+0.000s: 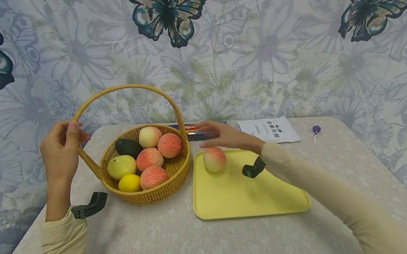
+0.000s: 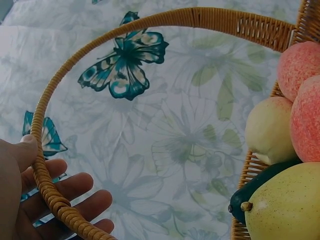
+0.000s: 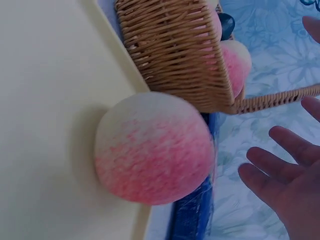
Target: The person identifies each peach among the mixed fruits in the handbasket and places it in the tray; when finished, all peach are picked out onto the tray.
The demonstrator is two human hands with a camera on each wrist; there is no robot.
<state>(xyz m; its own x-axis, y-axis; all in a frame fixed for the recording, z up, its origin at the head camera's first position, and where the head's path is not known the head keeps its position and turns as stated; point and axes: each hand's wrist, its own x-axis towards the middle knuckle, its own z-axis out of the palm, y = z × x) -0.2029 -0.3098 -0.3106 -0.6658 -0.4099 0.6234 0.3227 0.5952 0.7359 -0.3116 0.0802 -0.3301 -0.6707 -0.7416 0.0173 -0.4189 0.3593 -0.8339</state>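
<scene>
A yellow wicker basket [image 1: 174,188] with a tall arched handle [image 2: 80,52] stands on the left side of the table. My left hand [image 1: 60,148] holds that handle at its left side, thumb in front and fingers behind it. Inside lie several peaches [image 1: 150,159], a yellow-green round fruit [image 1: 122,167], a lemon [image 1: 130,183] and a dark green avocado-like fruit [image 1: 128,147]. A single peach [image 1: 214,159] rests at the back left corner of the yellow tray [image 1: 249,205]. Over the tray's back edge, my right hand [image 1: 223,134] hovers with fingers spread, apart from the peach in the right wrist view.
Behind the tray lie a dark blue packet [image 1: 197,135] and a white printed sheet or pouch [image 1: 269,130]. A purple lollipop [image 1: 316,129] lies farther right. A butterfly-patterned backdrop [image 1: 255,55] rises behind the table.
</scene>
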